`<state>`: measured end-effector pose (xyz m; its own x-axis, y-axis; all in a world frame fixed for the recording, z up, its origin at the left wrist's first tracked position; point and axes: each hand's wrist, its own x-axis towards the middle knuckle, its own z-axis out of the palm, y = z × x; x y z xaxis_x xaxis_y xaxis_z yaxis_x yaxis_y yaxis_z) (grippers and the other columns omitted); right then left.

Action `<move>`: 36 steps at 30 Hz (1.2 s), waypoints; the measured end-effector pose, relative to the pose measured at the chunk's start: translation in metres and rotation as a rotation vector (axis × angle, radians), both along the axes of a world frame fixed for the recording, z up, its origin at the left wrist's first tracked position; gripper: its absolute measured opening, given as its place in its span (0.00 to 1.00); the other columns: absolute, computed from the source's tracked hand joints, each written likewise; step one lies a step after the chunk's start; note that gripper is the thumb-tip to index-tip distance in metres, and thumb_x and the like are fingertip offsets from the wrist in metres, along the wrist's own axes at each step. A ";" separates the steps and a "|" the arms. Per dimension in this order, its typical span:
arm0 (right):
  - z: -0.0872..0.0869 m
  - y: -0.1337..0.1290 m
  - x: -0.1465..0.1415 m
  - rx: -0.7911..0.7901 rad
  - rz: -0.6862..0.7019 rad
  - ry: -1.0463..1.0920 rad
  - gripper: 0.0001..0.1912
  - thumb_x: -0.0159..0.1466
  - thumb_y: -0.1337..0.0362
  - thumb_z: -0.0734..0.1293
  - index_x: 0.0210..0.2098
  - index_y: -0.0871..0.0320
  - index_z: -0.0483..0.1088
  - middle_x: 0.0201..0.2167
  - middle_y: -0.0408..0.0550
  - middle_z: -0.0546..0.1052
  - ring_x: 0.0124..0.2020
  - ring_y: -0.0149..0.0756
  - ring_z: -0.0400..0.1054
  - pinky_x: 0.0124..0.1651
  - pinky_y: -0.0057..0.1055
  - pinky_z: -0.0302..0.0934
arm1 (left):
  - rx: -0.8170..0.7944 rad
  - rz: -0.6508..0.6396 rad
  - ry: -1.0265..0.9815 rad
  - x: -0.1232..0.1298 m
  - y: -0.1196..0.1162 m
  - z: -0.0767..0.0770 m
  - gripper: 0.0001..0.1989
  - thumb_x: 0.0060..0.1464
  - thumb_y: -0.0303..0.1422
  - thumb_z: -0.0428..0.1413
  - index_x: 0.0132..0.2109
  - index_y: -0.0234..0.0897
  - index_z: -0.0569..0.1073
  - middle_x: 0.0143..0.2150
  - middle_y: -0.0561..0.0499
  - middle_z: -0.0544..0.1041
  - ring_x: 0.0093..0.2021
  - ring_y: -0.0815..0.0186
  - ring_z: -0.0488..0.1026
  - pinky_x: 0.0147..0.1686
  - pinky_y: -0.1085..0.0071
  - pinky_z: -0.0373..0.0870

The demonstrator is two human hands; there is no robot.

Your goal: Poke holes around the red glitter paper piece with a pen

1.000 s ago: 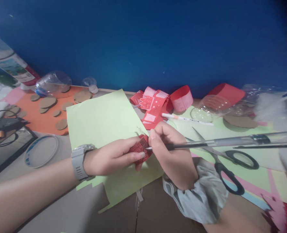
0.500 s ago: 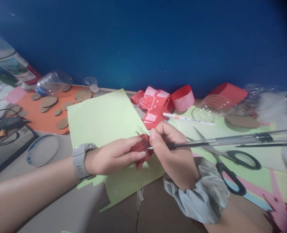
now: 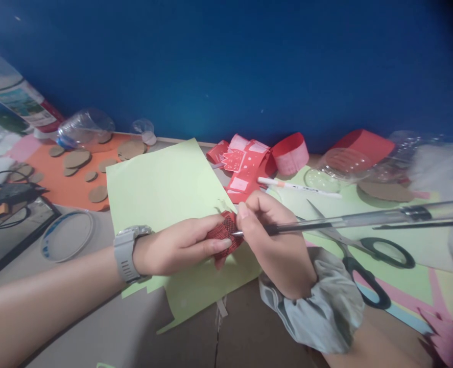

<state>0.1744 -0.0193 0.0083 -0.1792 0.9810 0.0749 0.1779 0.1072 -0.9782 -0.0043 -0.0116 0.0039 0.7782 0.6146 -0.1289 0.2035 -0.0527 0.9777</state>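
We're pinching the patterned red piece (image 3: pixel 225 236) in our left hand (image 3: pixel 180 244), above green paper (image 3: pixel 159 191), keeping it flat while our right grip (image 3: pixel 274 240) is steadying the pen (image 3: pixel 306 225) near its tip.

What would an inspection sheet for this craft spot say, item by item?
Surface: grey top, largely covered by paper; dark line near the front.
Things in hand: red patterned piece and pen, its tip at the piece.
Clutter: green paper, open scissors, marker, cardboard pieces, clear plastic bottle.
Hands: left grips the piece; right holds the pen.
Cables: dark cable at far left; its ends are unclear.
Surroundings: blue wall behind.
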 end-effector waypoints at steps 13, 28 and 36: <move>-0.001 0.000 0.000 0.006 0.001 0.007 0.15 0.65 0.68 0.58 0.22 0.56 0.52 0.18 0.36 0.53 0.20 0.26 0.48 0.23 0.25 0.47 | 0.012 0.001 0.008 0.000 -0.001 0.001 0.11 0.67 0.36 0.44 0.39 0.34 0.64 0.33 0.50 0.72 0.33 0.68 0.68 0.35 0.73 0.64; 0.000 0.000 0.000 -0.028 0.021 0.015 0.15 0.62 0.69 0.60 0.22 0.56 0.51 0.17 0.35 0.51 0.18 0.25 0.46 0.21 0.24 0.44 | 0.025 0.005 0.028 -0.001 -0.001 0.000 0.13 0.68 0.37 0.43 0.37 0.34 0.64 0.33 0.51 0.71 0.32 0.69 0.66 0.35 0.74 0.63; 0.002 0.003 0.005 -0.076 0.068 0.027 0.15 0.63 0.69 0.57 0.21 0.56 0.51 0.18 0.36 0.52 0.20 0.25 0.47 0.22 0.24 0.45 | -0.026 0.001 0.079 0.000 -0.001 0.000 0.17 0.68 0.40 0.42 0.36 0.34 0.65 0.33 0.50 0.70 0.33 0.69 0.66 0.35 0.75 0.63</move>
<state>0.1795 -0.0159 0.0106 -0.2442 0.9697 0.0068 0.1460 0.0436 -0.9883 -0.0041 -0.0129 0.0041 0.7643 0.6112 -0.2055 0.2798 -0.0272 0.9597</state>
